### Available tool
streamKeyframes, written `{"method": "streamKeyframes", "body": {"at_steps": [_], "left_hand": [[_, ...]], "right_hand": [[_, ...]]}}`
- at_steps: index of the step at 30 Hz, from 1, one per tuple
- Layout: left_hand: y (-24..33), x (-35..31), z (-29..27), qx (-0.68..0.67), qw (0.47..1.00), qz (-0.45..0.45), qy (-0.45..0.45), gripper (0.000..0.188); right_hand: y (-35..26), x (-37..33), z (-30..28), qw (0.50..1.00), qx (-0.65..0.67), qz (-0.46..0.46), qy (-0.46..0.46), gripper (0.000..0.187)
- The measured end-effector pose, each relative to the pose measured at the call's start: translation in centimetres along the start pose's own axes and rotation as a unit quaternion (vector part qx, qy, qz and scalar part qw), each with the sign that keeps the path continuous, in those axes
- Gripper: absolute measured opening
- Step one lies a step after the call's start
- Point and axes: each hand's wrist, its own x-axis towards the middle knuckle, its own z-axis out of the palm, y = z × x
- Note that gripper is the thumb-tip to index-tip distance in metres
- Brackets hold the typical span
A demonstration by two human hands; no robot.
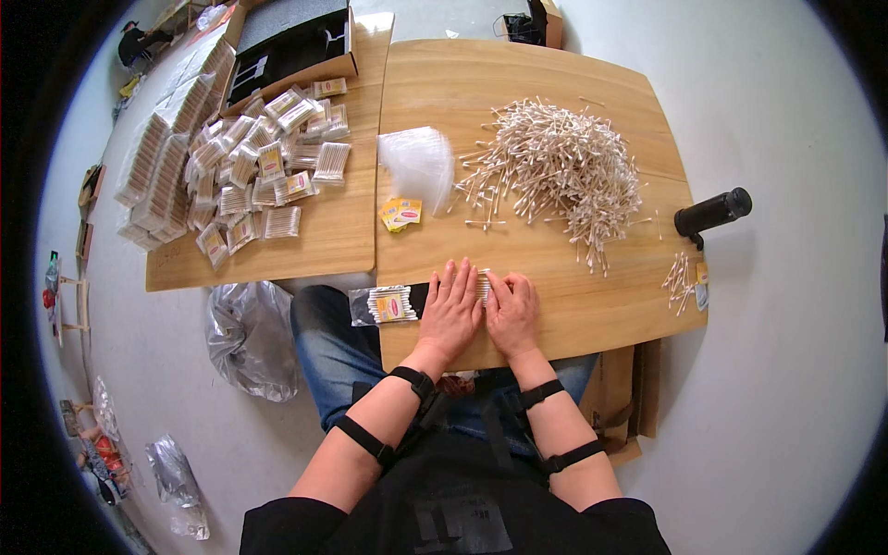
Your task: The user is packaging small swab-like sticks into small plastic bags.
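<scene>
Swabs, one small row, white: on the near part of the wooden table, between the two hands, partly covered by them. Left hand, palm down, just left of the row: fingers straight, nearly together, with slight gaps at the tips. Right hand, at the row's right side: fingers bent and close together; whether they were clamped on the swabs could not be told. Black strip, one: ran up to the left hand, partly hidden. Filled bag, one, clear, with swabs and a yellow card: lay flat at the table's left edge, beside the strip. Yellow cards, a few, overlapping: farther up that edge. Clear bags, one fanned stack: just beyond the cards. Loose pile, many swabs, heaped: on the far half of the table. Small bunch, swabs: near the right edge, beside a small packet. Black cylinder, one: at the right edge. Side table, wooden, to the left: bore a heap of packets, stacked packets in rows, and an open box, dark inside. Grey plastic bag, one: on the floor, below the side table. Carton, one, brown: under the right part of the table.
</scene>
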Motion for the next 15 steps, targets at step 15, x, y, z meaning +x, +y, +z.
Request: {"method": "streamKeyframes", "body": {"at_steps": [15], "left_hand": [[0.4, -0.1, -0.1, 0.008, 1.0, -0.006, 0.006, 0.057]], "right_hand": [[3.1, 1.6, 0.2, 0.997, -0.042, -0.061, -0.038, 0.04]]}}
